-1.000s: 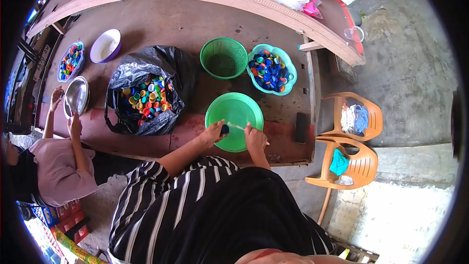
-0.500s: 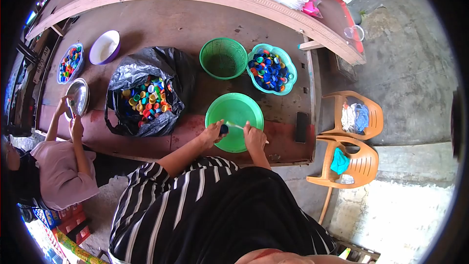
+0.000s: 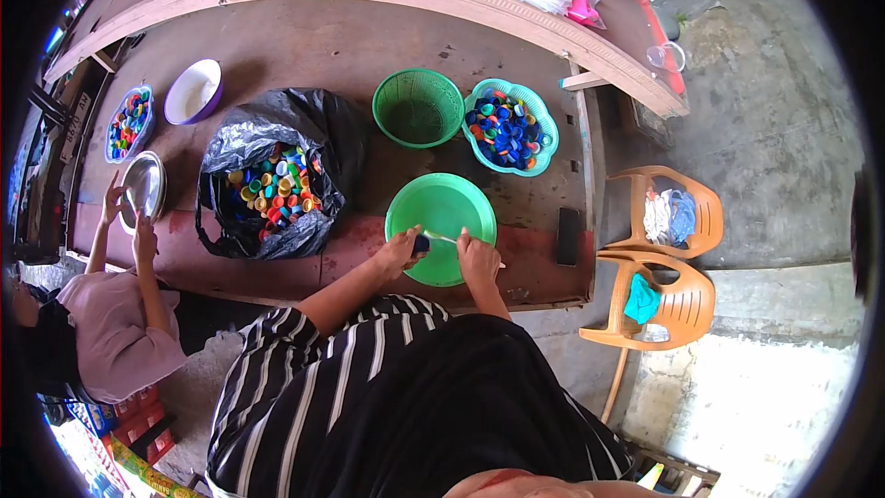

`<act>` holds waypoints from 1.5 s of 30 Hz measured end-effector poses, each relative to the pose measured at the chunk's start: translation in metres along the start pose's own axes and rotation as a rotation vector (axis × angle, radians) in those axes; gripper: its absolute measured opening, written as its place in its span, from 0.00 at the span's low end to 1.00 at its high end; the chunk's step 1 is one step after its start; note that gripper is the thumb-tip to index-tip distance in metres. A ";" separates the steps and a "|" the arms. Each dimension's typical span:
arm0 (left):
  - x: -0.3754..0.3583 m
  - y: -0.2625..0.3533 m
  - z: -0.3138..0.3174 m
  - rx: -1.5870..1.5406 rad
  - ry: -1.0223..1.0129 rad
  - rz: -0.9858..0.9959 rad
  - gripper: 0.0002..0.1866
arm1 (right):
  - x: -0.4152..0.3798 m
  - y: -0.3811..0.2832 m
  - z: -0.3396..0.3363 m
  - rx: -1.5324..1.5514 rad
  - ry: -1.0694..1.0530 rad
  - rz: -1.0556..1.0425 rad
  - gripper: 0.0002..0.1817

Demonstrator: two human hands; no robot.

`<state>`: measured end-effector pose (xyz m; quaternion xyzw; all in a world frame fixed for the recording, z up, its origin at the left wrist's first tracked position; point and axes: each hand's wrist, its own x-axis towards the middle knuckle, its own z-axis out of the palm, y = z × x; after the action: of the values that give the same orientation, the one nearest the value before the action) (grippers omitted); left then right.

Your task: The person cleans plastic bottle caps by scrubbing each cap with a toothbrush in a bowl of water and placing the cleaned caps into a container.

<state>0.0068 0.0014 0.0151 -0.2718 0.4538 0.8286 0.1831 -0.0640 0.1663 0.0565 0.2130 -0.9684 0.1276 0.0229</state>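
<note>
Over the green basin (image 3: 441, 192), which holds water, my left hand (image 3: 400, 253) pinches a dark blue bottle cap (image 3: 421, 244). My right hand (image 3: 478, 261) grips a pale toothbrush (image 3: 444, 238) by its handle, whose end shows past the fingers. The brush head points left and is at the cap; whether the bristles touch it is too small to tell. Beyond the basin stand a green basket (image 3: 418, 83) and a light-blue scalloped basket (image 3: 551, 142) full of mostly blue caps. A black plastic bag (image 3: 318, 115) of colourful caps lies open on the left.
A person in a pink top (image 3: 120, 332) sits at the left, hands near a metal bowl (image 3: 161, 186). Behind that are a purple-white bowl (image 3: 214, 97) and a small basket of caps (image 3: 131, 120). A phone-like dark object (image 3: 569, 236) lies near the table's right edge, beside orange chairs (image 3: 687, 309).
My hands stay almost in place, with the brush head slightly closer to the cap. At the left, the other person's hands have moved apart, fingers spreading. The view has shifted slightly.
</note>
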 end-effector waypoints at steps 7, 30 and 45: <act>0.002 -0.003 -0.002 0.000 0.061 0.042 0.26 | 0.000 0.002 0.002 0.026 -0.057 -0.010 0.28; -0.005 0.010 -0.003 0.420 0.201 0.568 0.20 | -0.017 -0.011 -0.043 0.355 -0.161 -0.107 0.26; 0.008 -0.005 -0.008 0.426 0.164 0.560 0.19 | -0.037 -0.008 -0.042 0.379 -0.104 -0.103 0.27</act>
<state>0.0055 -0.0020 0.0030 -0.1583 0.6865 0.7088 -0.0357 -0.0280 0.1852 0.0954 0.2689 -0.9148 0.2951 -0.0612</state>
